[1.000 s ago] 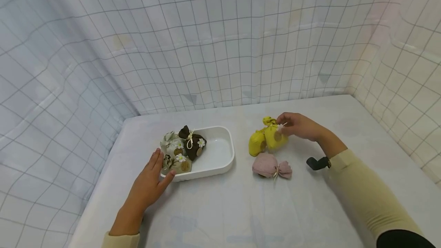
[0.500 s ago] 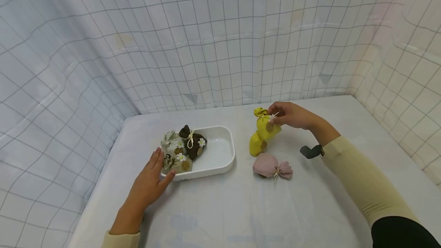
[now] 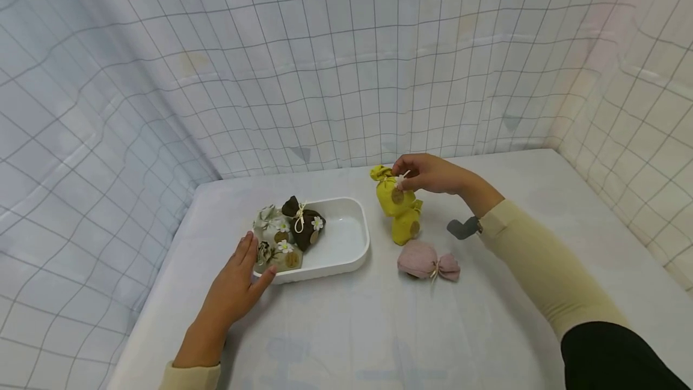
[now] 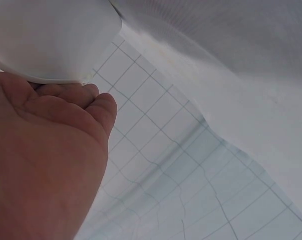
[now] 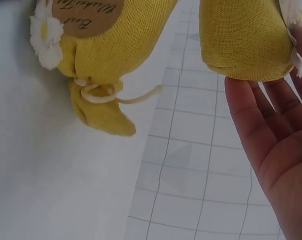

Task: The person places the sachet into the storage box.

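Observation:
My right hand (image 3: pixel 435 174) pinches a yellow drawstring pouch (image 3: pixel 387 198) with a white flower, raised over the table between the tray and a second yellow pouch (image 3: pixel 406 230). In the right wrist view the held pouch (image 5: pixel 243 37) sits between thumb and fingers, while the other shows a brown round label (image 5: pixel 88 17) and a cream tie. With fingers extended, my left hand (image 3: pixel 231 289) rests against the left end of a white tray (image 3: pixel 346 233). Inside it are a dark brown pouch (image 3: pixel 303 239), a pale grey-green one (image 3: pixel 267 227) and a beige one (image 3: pixel 287 260).
A pink pouch (image 3: pixel 418 259) lies on its side in front of the second yellow one. The table has a white cover (image 3: pixel 335 330). Grid-patterned white curtains (image 3: pixel 346 77) hang behind it and on both sides.
My right hand has lifted the yellow pouch and carried it left toward the tray, past the other yellow pouch. My left hand and the tray have stayed in place.

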`<state>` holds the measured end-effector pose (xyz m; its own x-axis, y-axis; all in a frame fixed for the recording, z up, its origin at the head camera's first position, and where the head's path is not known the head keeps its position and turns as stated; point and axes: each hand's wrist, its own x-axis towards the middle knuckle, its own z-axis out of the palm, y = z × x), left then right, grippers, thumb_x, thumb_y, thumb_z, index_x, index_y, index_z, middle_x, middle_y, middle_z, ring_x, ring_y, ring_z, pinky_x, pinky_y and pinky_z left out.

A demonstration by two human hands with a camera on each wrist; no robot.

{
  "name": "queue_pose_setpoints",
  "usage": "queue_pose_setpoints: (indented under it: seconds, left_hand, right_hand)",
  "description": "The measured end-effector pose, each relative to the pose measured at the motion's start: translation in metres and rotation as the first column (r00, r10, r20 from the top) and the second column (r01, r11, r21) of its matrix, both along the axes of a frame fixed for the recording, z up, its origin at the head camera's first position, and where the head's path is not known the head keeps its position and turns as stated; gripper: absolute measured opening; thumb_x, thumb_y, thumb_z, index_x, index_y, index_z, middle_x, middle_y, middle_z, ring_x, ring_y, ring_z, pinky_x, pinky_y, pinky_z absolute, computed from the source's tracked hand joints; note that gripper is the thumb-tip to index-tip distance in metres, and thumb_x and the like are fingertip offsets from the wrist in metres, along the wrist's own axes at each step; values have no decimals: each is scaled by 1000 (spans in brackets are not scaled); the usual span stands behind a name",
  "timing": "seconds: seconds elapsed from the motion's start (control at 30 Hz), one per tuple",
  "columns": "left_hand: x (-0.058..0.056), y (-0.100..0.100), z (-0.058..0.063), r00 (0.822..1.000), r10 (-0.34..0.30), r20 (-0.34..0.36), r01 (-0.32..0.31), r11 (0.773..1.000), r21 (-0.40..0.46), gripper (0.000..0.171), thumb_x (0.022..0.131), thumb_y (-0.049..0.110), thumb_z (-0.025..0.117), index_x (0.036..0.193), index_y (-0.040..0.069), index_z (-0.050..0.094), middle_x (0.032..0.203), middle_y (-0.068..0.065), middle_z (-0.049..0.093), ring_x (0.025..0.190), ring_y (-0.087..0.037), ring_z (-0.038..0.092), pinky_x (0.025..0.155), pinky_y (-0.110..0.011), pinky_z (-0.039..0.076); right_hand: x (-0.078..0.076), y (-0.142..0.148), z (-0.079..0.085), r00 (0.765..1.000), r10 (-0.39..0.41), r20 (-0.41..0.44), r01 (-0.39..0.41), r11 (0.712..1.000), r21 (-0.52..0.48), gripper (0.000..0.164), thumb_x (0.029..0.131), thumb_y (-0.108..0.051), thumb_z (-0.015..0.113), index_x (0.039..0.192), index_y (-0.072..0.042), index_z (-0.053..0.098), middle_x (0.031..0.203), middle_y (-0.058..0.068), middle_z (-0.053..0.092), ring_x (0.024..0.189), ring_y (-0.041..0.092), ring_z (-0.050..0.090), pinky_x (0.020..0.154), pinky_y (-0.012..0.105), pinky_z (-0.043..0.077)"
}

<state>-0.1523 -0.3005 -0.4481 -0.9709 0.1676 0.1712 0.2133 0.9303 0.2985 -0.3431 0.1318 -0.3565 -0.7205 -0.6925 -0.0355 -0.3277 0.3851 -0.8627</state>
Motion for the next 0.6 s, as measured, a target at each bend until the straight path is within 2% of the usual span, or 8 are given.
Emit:
queue_pose_setpoints:
  seconds: [0.3, 0.6]
  left_hand:
    - [-1, -1, -1, 1000, 1, -3, -1, 1000, -4, 87, 100, 51, 53, 155, -8, 19, 162, -23, 16, 148, -40, 17, 111, -60, 27]
    - [-1, -1, -2, 1000, 1, 4, -1, 1000, -4, 87, 100, 51, 53, 154, -8, 20, 162, -23, 16, 147, -41, 19, 111, -60, 27]
  right_hand:
    - [-5, -29, 6, 991, 130, -12, -129, 990, 56, 30, 93, -11, 70, 120, -4, 58, 122, 11, 58, 112, 26, 60, 89, 36, 54]
    - [-8, -56, 2, 981, 194, 24, -196, 973, 120, 28, 93, -12, 70, 118, -8, 60, 121, 8, 60, 110, 24, 61, 88, 35, 54]
